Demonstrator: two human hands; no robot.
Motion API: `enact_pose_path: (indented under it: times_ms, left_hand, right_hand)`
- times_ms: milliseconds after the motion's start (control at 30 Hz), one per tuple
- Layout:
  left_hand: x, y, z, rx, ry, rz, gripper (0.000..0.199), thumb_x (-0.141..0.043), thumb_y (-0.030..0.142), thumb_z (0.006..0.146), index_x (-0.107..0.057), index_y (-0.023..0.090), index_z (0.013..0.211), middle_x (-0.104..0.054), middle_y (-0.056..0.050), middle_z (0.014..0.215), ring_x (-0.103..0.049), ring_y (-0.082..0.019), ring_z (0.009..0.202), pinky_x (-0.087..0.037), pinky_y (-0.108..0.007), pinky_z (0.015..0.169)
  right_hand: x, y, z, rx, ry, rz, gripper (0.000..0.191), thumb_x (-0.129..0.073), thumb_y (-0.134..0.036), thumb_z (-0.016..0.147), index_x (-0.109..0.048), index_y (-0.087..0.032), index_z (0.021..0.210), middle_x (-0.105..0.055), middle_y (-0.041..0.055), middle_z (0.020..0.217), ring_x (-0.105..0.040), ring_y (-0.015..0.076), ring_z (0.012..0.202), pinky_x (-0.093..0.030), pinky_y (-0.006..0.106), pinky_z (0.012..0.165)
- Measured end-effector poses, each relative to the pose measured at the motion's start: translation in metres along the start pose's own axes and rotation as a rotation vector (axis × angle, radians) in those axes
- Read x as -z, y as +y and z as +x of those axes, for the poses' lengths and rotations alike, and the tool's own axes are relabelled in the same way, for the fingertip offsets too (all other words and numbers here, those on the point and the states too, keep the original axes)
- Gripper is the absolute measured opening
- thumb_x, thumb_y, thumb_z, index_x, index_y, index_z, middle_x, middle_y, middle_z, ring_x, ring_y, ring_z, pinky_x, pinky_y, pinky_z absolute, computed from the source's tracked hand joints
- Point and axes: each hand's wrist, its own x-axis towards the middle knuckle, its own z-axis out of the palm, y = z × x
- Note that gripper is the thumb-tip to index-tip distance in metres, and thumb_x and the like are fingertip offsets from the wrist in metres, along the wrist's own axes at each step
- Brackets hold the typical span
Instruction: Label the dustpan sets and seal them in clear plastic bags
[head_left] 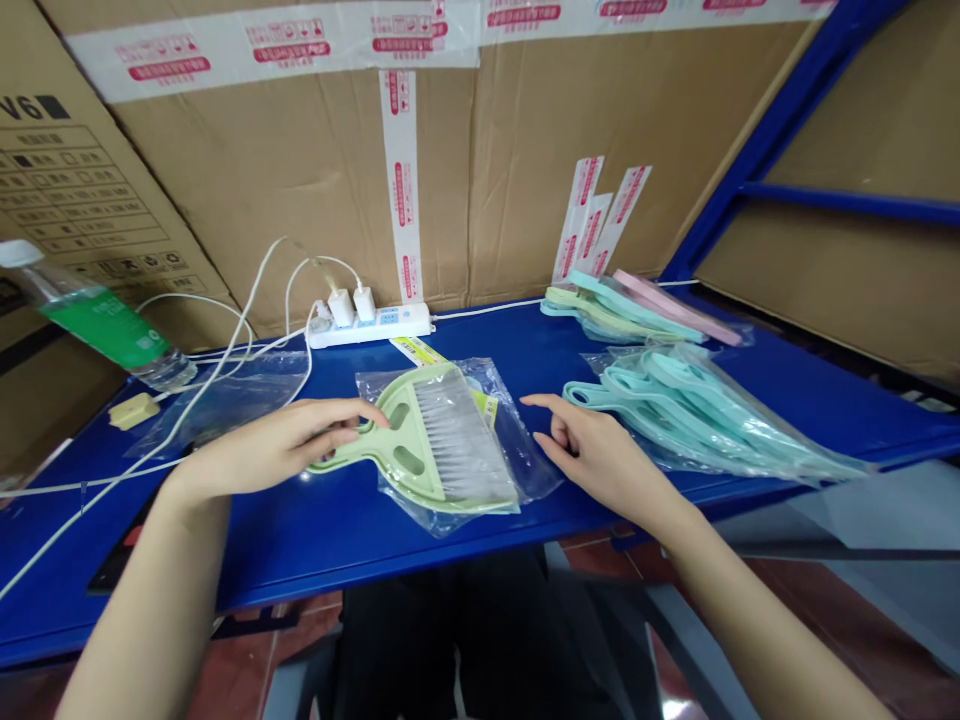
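A light green dustpan (390, 462) with a brush of pale bristles (461, 440) lies on clear plastic bags on the blue table (300, 560). My left hand (289, 440) is on the dustpan's handle, its index finger stretched over the handle's base and the other fingers curled at the handle. To the right of the bristles, my right hand (592, 450) hovers near the bag's edge, index finger extended and the others loosely bent, with nothing in it. Beneath the dustpan's upper edge sticks out a yellow-green printed strip (418, 350).
Bagged turquoise pieces (697, 410) lie at the right, with green, blue and pink ones (667, 305) behind. A white power strip (375, 325) stands by the cardboard wall (300, 170). Loose white cables, a tilted bottle (112, 325) and a yellowish block (133, 411) are at the left.
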Motion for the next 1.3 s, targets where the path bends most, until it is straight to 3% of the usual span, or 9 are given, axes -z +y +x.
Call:
enact_pose_path:
  times_ms: [267, 400, 533, 733, 833, 900, 1033, 1167, 1300]
  left_hand:
    - [0.025, -0.019, -0.019, 0.182, -0.064, -0.142, 0.035, -0.048, 0.045, 0.088, -0.072, 0.023, 0.104, -0.073, -0.005, 0.104, -0.067, -0.021, 0.094, -0.054, -0.030, 0.083]
    - [0.027, -0.022, -0.019, 0.245, -0.042, -0.154, 0.037, -0.052, 0.050, 0.085, -0.074, 0.023, 0.099, -0.074, -0.005, 0.100, -0.067, -0.022, 0.092, -0.054, -0.033, 0.086]
    - [0.025, -0.025, -0.016, 0.253, -0.005, -0.128, 0.037, -0.053, 0.053, 0.084, -0.075, 0.025, 0.093, -0.075, -0.003, 0.098, -0.067, -0.022, 0.090, -0.054, -0.035, 0.087]
    - [0.011, -0.029, -0.006, 0.165, 0.126, 0.075, 0.034, -0.044, 0.039, 0.091, -0.072, 0.023, 0.100, -0.072, -0.007, 0.101, -0.065, -0.023, 0.092, -0.053, -0.040, 0.088]
    - [-0.007, -0.016, 0.004, 0.084, 0.285, 0.224, 0.033, -0.042, 0.033, 0.093, -0.070, 0.020, 0.106, -0.068, -0.009, 0.104, -0.061, -0.023, 0.100, -0.049, -0.044, 0.094]
    - [-0.021, -0.003, 0.011, -0.052, 0.282, 0.222, 0.034, -0.043, 0.033, 0.095, -0.066, 0.020, 0.117, -0.065, -0.010, 0.117, -0.057, -0.023, 0.113, -0.046, -0.045, 0.101]
    - [-0.041, 0.022, 0.020, -0.287, 0.039, 0.193, 0.040, -0.050, 0.035, 0.095, -0.054, 0.023, 0.133, -0.057, -0.008, 0.139, -0.046, -0.024, 0.133, -0.036, -0.047, 0.111]
    - [-0.049, 0.032, 0.021, -0.342, -0.061, 0.230, 0.044, -0.042, 0.020, 0.096, -0.048, 0.022, 0.139, -0.055, -0.004, 0.142, -0.032, -0.023, 0.143, -0.031, -0.047, 0.115]
    - [-0.054, 0.034, 0.021, -0.393, -0.060, 0.239, 0.047, -0.040, 0.012, 0.092, -0.049, 0.020, 0.137, -0.061, -0.005, 0.135, -0.035, -0.024, 0.141, -0.034, -0.045, 0.113]
  right_hand:
    - [-0.011, -0.002, 0.040, 0.057, -0.049, 0.056, 0.024, -0.049, -0.023, 0.086, -0.064, -0.018, 0.104, -0.061, 0.0078, 0.091, -0.057, 0.0175, 0.065, -0.050, 0.036, 0.071]
    - [-0.022, -0.005, 0.061, 0.058, -0.083, 0.070, 0.005, -0.060, -0.024, 0.079, -0.058, -0.020, 0.077, -0.060, 0.0064, 0.082, -0.059, 0.0200, 0.075, -0.049, 0.035, 0.072]
    - [-0.023, -0.008, 0.065, 0.055, -0.082, 0.107, 0.019, -0.057, -0.019, 0.078, -0.043, -0.023, 0.066, -0.056, -0.0002, 0.068, -0.056, 0.0164, 0.065, -0.047, 0.030, 0.065]
    - [0.018, -0.015, 0.058, 0.058, 0.085, 0.184, 0.013, -0.048, -0.018, 0.084, -0.041, -0.024, 0.074, -0.055, -0.0022, 0.062, -0.055, 0.0142, 0.057, -0.043, 0.027, 0.057]
    - [0.042, -0.023, 0.061, 0.096, 0.248, 0.255, 0.007, -0.052, -0.023, 0.084, -0.050, -0.023, 0.077, -0.054, -0.0008, 0.066, -0.054, 0.0139, 0.060, -0.041, 0.026, 0.054]
    - [0.047, -0.028, 0.069, 0.089, 0.257, 0.369, 0.008, -0.054, -0.027, 0.085, -0.052, -0.023, 0.078, -0.054, -0.0010, 0.068, -0.052, 0.0129, 0.060, -0.040, 0.025, 0.053]
    - [0.021, -0.029, 0.089, 0.020, 0.069, 0.614, 0.005, -0.053, -0.024, 0.083, -0.051, -0.020, 0.085, -0.057, -0.0011, 0.072, -0.054, 0.0118, 0.063, -0.042, 0.024, 0.055]
    - [-0.015, -0.024, 0.094, -0.068, -0.136, 0.670, 0.027, -0.048, -0.016, 0.083, -0.047, -0.018, 0.110, -0.051, -0.0074, 0.064, -0.048, 0.0099, 0.053, -0.040, 0.023, 0.052]
    - [-0.024, -0.016, 0.087, 0.010, -0.085, 0.621, 0.020, -0.047, -0.017, 0.083, -0.050, -0.020, 0.102, -0.047, -0.0091, 0.061, -0.045, 0.0089, 0.051, -0.038, 0.022, 0.050]
